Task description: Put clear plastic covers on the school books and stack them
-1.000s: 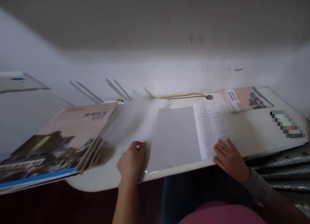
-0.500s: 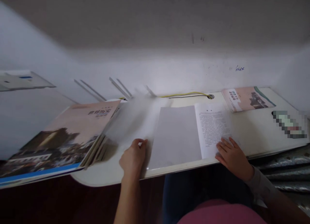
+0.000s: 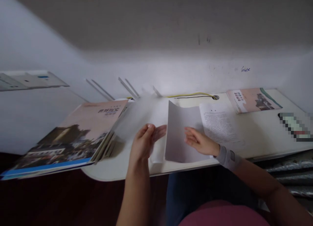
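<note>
A booklet lies spread on the white desk, its plain grey cover point(image 3: 181, 131) tilted up along the left edge and its printed page point(image 3: 216, 125) flat on the right. My left hand point(image 3: 144, 143) is beside that raised edge, thumb bent over a clear plastic book cover point(image 3: 137, 117), with its other fingers showing hazily toward the grey cover. The clear plastic is blurred and its outline is hard to follow. My right hand point(image 3: 200, 141), fingers stretched and apart, hovers over or touches the grey cover near its middle; contact is hard to tell.
A stack of pink-covered history textbooks point(image 3: 80, 131) overhangs the desk's left end. Another pink book point(image 3: 255, 100) and a pixelated phone point(image 3: 294, 126) lie on the right. A yellow cable point(image 3: 193, 94) runs along the wall into a hole. A white panel point(image 3: 34, 80) juts from the left wall.
My right hand has moved left from the printed page to the grey cover. My left hand has risen slightly and moved right. The grey cover's left edge has lifted off the desk.
</note>
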The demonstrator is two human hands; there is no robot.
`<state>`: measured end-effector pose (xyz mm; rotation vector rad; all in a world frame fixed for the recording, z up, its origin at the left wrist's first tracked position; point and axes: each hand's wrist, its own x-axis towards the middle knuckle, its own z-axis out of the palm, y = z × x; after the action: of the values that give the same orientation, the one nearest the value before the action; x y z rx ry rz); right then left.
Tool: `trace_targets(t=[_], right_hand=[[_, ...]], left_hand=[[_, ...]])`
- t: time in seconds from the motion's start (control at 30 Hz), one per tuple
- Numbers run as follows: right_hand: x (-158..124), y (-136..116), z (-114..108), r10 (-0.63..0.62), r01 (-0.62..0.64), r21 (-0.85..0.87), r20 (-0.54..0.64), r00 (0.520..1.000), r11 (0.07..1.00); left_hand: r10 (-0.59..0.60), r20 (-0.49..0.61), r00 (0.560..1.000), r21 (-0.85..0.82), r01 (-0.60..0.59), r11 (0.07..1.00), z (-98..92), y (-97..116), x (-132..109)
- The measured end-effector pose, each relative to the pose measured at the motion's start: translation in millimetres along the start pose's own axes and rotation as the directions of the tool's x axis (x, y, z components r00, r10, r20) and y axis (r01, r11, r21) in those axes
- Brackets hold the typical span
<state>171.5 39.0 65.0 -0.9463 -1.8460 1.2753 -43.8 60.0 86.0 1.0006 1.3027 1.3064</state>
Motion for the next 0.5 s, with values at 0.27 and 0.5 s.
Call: trace_targets(t=[0.27,0.5], right_hand=[[23.7,-35.1,-64.8,-0.017,0.06,0.317,-0.137,0.99,0.946],[-6.1,-20.7,-75.1,0.101,-0.054,0.431,-0.087,0.991,0.901]], left_hand=[[0.153,0.395,0.906,-0.39,0.014,0.921,99.0,39.0,-2.9],[0.092,0.455,0.886,-0.465,0.148,0.873,108.0,21.4,-2.2]])
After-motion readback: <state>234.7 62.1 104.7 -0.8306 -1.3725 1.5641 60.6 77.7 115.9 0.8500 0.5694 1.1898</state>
